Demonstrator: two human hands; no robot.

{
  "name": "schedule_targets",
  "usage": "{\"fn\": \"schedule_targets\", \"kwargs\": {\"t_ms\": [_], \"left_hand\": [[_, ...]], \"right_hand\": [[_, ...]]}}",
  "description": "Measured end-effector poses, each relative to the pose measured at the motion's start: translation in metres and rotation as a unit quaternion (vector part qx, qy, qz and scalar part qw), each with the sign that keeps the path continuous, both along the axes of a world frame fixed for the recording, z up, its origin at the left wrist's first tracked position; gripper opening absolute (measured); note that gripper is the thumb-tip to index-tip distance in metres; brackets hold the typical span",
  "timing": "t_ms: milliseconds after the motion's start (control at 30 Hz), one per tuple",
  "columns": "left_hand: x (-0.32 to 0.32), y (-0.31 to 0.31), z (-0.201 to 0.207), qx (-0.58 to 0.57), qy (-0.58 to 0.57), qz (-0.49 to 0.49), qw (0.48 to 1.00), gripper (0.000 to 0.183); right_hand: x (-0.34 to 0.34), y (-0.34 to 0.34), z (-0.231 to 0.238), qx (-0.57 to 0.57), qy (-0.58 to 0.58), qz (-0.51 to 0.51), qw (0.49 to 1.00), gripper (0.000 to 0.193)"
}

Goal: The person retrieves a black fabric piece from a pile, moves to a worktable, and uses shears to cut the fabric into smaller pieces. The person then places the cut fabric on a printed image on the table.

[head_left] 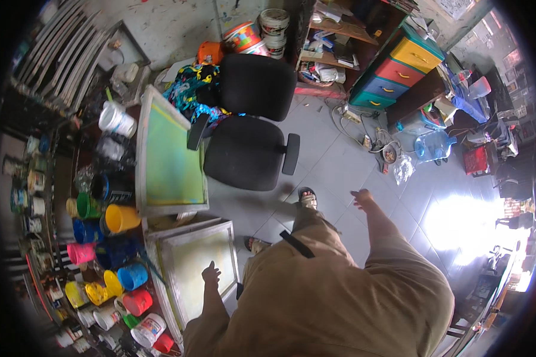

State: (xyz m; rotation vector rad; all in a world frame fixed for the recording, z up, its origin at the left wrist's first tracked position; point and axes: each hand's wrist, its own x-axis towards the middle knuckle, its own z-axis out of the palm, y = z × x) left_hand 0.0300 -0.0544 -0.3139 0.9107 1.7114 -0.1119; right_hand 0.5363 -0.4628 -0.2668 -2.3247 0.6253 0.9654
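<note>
My left hand hangs with its fingers apart and holds nothing. In the picture it lies over a white-framed screen with a pale panel; I cannot tell whether they touch. My right hand reaches out over the grey floor, fingers stretched and nothing in them. Ahead of me stands a black office chair with armrests. Left of the chair leans a second framed screen, its mesh stained green and yellow. Bright patterned cloth is heaped behind the chair.
Along the left, shelves hold several paint tubs, among them a yellow one and a blue one. Stacked buckets and a colourful drawer unit stand at the back. Cables and a large water bottle lie on the floor.
</note>
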Motion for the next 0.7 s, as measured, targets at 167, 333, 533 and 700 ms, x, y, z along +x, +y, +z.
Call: {"fn": "schedule_targets", "kwargs": {"t_ms": [167, 333, 533, 700], "left_hand": [[0.026, -0.01, -0.052, 0.165, -0.046, -0.191, 0.966, 0.032], [0.133, -0.065, -0.01, 0.264, -0.031, -0.111, 0.958, 0.031], [0.213, -0.115, 0.012, 0.251, 0.072, -0.287, 0.922, 0.032], [0.185, -0.15, 0.015, 0.248, 0.211, -0.292, 0.899, 0.034]], "right_hand": [[0.117, 0.089, -0.055, 0.039, 0.026, 0.107, 0.993, 0.075], [0.176, 0.178, -0.131, 0.124, 0.096, 0.1, 0.983, 0.08], [0.176, 0.212, -0.279, 0.082, 0.153, 0.137, 0.975, 0.082], [0.145, 0.234, -0.305, 0.217, 0.236, -0.066, 0.945, 0.075]]}}
